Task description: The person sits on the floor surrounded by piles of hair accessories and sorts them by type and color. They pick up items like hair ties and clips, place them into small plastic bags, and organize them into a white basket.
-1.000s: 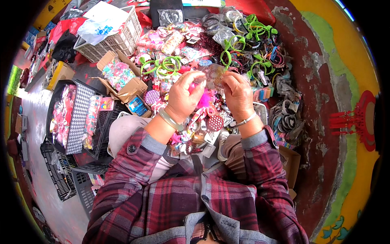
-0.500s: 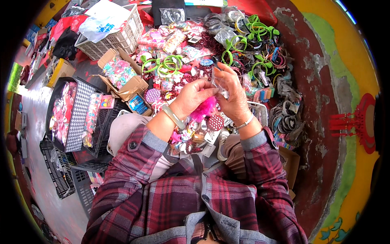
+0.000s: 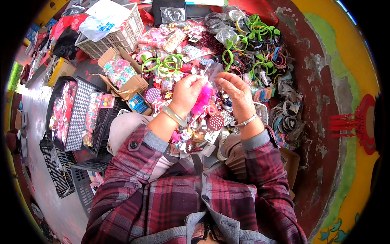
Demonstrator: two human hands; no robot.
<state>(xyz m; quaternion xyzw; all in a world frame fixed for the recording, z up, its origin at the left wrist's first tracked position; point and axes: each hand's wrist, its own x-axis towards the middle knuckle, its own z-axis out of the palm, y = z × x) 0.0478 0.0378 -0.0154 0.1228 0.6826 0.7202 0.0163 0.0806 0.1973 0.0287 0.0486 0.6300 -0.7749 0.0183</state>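
A bright pink fluffy thing (image 3: pixel 202 100) hangs below the fingertips of my left hand (image 3: pixel 186 96), which is closed in a pinch at its top. Just above it, a clear plastic bag (image 3: pixel 213 70) spans the gap between both hands. My right hand (image 3: pixel 238 96) has its thumb and fingers bent together at the bag's right side; the exact grip is partly hidden. Beneath the hands lie a red polka-dot round piece (image 3: pixel 215 121), a purple dotted round piece (image 3: pixel 153 95), a pink star (image 3: pixel 176 137) and white cards (image 3: pixel 211 136).
Green headbands (image 3: pixel 170 64) and black hair bands (image 3: pixel 287 122) spread over the pile. At the left stand an open cardboard box (image 3: pixel 136 86), a houndstooth-patterned basket (image 3: pixel 77 122) and a pale plastic crate (image 3: pixel 132 32). A peeling dark red band (image 3: pixel 317 162) curves along the right.
My hands have drawn apart: the left moved slightly left and up, the right slightly right. More of the pink fluffy thing and the clear bag shows between them.
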